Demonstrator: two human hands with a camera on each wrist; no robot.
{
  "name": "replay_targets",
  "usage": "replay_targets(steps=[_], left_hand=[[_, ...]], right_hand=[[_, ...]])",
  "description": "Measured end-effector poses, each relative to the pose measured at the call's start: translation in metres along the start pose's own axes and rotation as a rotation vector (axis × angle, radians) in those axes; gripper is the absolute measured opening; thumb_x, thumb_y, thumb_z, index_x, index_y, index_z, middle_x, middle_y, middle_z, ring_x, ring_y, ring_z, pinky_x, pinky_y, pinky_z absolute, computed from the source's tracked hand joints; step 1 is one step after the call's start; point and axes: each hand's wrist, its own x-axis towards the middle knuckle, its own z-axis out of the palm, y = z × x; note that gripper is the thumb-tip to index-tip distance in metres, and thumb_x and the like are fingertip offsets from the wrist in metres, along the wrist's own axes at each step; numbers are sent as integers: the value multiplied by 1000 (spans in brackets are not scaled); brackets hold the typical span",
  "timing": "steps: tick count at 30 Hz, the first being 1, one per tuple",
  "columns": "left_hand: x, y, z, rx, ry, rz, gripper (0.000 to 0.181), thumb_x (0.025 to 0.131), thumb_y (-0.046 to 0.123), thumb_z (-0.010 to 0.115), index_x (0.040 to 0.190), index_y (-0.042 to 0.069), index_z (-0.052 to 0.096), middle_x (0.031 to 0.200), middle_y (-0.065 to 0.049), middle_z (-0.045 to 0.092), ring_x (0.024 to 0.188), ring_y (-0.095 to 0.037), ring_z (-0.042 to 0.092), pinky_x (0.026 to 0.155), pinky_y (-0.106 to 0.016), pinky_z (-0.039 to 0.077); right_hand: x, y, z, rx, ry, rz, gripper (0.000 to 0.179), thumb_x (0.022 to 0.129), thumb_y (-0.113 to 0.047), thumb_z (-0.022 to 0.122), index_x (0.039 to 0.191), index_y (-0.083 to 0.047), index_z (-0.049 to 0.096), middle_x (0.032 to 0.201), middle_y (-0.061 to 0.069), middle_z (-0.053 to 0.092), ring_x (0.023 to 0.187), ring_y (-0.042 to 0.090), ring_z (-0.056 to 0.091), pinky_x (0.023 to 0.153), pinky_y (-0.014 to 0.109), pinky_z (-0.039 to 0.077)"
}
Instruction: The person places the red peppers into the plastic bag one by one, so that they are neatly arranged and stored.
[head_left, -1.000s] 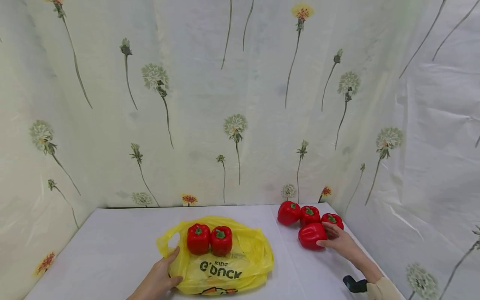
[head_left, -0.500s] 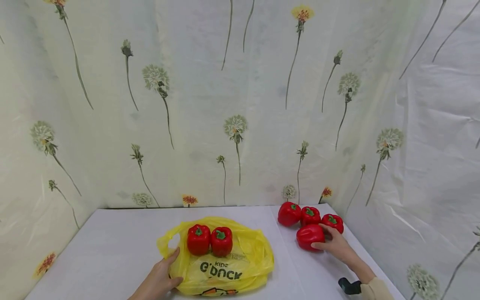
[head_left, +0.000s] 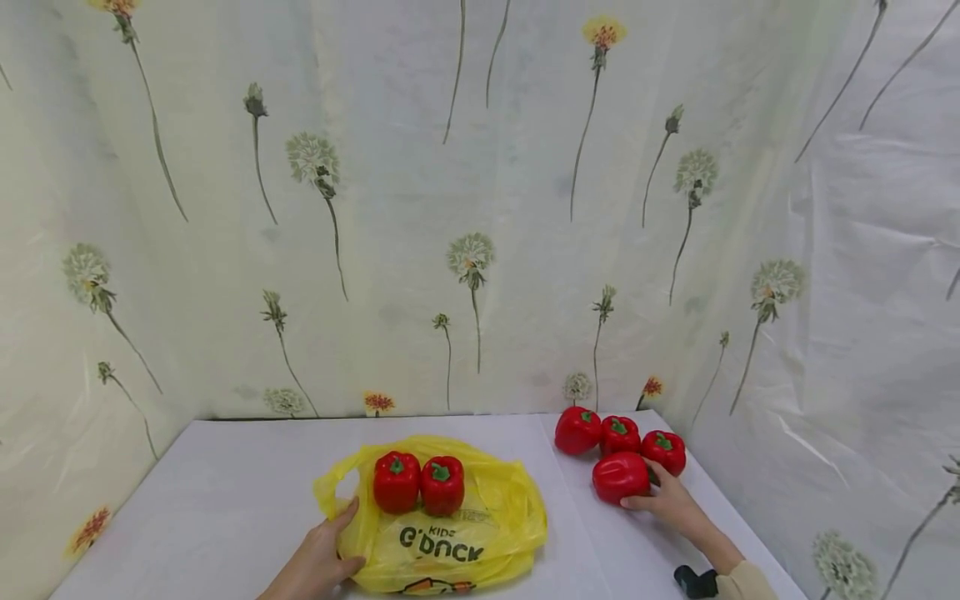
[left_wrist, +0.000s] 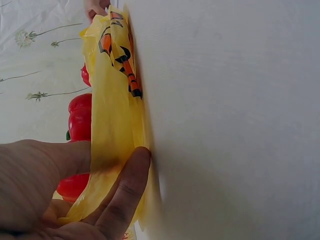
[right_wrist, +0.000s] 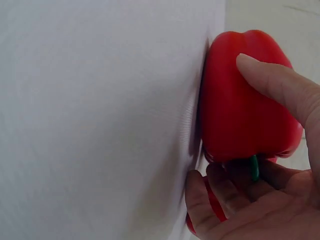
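My left hand grips the left side of a yellow plastic bag that lies flat with black lettering. In the left wrist view, fingers press against the bag's side close to the table. Two red bell peppers stand side by side on the bag, green stems up. At the right, my right hand holds another red bell pepper lying on its side. In the right wrist view, the thumb lies along this pepper and the other fingers curl near its green stem.
Behind the held pepper stand three more red bell peppers. They sit at the white table's back right corner. A flower-patterned curtain rises behind the table and along both sides.
My right hand has shifted slightly left and toward me, turning the lying pepper a little, and its stem end now shows. My left hand and the bag stay in place.
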Motion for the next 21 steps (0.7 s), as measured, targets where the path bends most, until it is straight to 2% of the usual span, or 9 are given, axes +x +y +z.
replay_targets(steps=[4, 9, 15, 21], left_hand=[[0, 0, -1, 0, -2, 2, 86, 74, 16, 81, 144, -7, 37, 143, -30, 43, 111, -28, 55, 93, -49, 49], [0, 1, 0, 6, 3, 6, 86, 73, 16, 82, 143, -7, 37, 143, -30, 43, 117, -30, 54, 96, -51, 48], [1, 1, 0, 3, 2, -5, 86, 73, 16, 81, 144, -6, 37, 143, -30, 43, 104, -25, 55, 92, -47, 50], [-1, 1, -1, 19, 5, 22, 85, 74, 16, 81, 143, -7, 38, 141, -30, 45, 122, -35, 53, 98, -54, 46]], right_hand=[[2, 3, 1, 16, -5, 8, 113, 68, -41, 85, 147, 7, 19, 144, 34, 33, 130, 53, 33, 96, 56, 48], [2, 2, 2, 32, -10, 2, 112, 68, -41, 85, 147, 5, 20, 144, 33, 33, 130, 53, 32, 97, 58, 46], [0, 1, 2, 42, 1, 5, 111, 66, -45, 85, 145, 4, 24, 143, 32, 36, 128, 52, 35, 95, 56, 48], [-2, -1, 2, 74, 28, 34, 111, 67, -49, 83, 145, 3, 24, 140, 31, 38, 124, 49, 40, 91, 52, 52]])
